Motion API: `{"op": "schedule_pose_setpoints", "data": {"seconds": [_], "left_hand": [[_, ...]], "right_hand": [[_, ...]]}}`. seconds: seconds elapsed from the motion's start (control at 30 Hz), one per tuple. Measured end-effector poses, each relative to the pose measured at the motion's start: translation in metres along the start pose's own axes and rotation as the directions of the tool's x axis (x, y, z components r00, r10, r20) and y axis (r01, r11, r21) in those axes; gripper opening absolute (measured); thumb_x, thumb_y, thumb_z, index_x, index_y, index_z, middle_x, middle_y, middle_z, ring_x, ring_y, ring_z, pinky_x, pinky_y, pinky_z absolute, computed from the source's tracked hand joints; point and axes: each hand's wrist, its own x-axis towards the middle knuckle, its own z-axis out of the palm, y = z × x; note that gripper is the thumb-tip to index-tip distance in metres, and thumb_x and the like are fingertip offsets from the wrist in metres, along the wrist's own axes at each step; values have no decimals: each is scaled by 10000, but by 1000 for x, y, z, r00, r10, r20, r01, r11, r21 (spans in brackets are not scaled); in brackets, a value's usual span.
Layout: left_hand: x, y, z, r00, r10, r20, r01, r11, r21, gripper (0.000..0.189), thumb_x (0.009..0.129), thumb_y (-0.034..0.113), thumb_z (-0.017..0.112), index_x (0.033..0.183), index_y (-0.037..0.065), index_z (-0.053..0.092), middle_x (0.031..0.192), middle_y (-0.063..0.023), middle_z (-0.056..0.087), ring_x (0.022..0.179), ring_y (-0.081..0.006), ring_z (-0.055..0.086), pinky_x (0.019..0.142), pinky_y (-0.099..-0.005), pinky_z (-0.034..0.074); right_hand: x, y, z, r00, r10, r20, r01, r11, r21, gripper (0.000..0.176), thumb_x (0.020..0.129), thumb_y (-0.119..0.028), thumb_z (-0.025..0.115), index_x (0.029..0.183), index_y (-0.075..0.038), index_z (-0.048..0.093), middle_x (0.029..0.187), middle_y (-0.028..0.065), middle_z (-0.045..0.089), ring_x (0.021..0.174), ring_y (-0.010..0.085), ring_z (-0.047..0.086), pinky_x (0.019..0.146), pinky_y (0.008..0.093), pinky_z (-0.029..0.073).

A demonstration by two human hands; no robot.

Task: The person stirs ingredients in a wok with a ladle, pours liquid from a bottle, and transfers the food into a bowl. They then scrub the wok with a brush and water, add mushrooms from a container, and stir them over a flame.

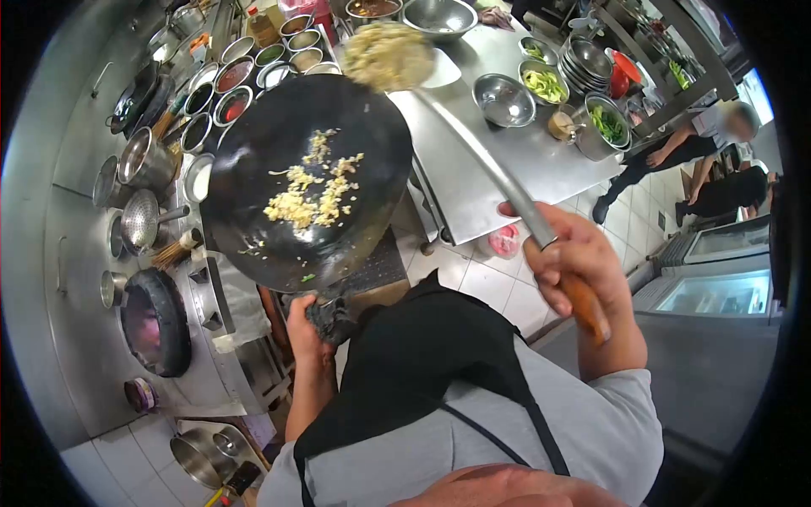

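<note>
My left hand (306,331) is closed around a dark cloth (332,321) at the near edge of a black wok (241,182), which is tilted up off the stove. Scattered yellow, crumbly food (317,196), possibly fried rice or egg, lies inside the wok. My right hand (583,258) grips the wooden handle of a long metal ladle (486,156). At its far end, a blurred heap of the same yellow food (387,56) hides the bowl. That heap is over or beside a white dish (442,69) on the steel counter, partly covering it.
Seasoning containers (232,74) line the left behind the wok. A burner (156,323) and a strainer (139,218) are at far left. Metal bowls (504,100) and a pot of greens (604,127) stand on the steel counter (473,182). Another person (701,139) is at right.
</note>
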Motion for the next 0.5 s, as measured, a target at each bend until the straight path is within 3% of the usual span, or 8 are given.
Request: {"op": "schedule_pose_setpoints", "data": {"seconds": [0.07, 0.17, 0.4, 0.5], "left_hand": [[-4, 4, 7, 998, -66, 5, 67, 996, -51, 212, 867, 170, 578, 987, -1, 618, 904, -111, 677, 794, -271, 697, 719, -414, 593], [-18, 13, 6, 997, -75, 21, 77, 993, -92, 203, 854, 153, 587, 978, -3, 628, 894, -110, 679, 774, -273, 690, 723, -397, 586], [-21, 15, 18, 992, -36, -118, 33, 999, -23, 193, 831, 181, 624, 912, 9, 655, 839, -86, 672, 744, -230, 677, 700, -342, 558], [-26, 18, 38, 982, -42, -181, 46, 999, 16, 187, 828, 183, 631, 894, 10, 658, 829, -82, 670, 730, -220, 673, 671, -333, 551]], "right_hand": [[-4, -21, 10, 994, -59, -91, 52, 996, -74, 538, 828, -50, 543, 1328, 132, 462, 664, 64, 508, 400, 121, 497, 355, 227, 402], [9, -47, 12, 986, -112, -124, 83, 973, -216, 463, 863, -115, 537, 1276, 91, 512, 677, 41, 520, 423, 103, 493, 390, 225, 399], [129, -68, -38, 987, -37, -159, -3, 970, -245, 335, 847, -117, 572, 1151, 22, 564, 700, 38, 543, 468, 125, 527, 422, 257, 434], [180, -50, -65, 972, -98, -211, -32, 842, -539, 275, 795, -82, 598, 1046, 20, 549, 696, 69, 572, 476, 191, 575, 436, 319, 485]]}}
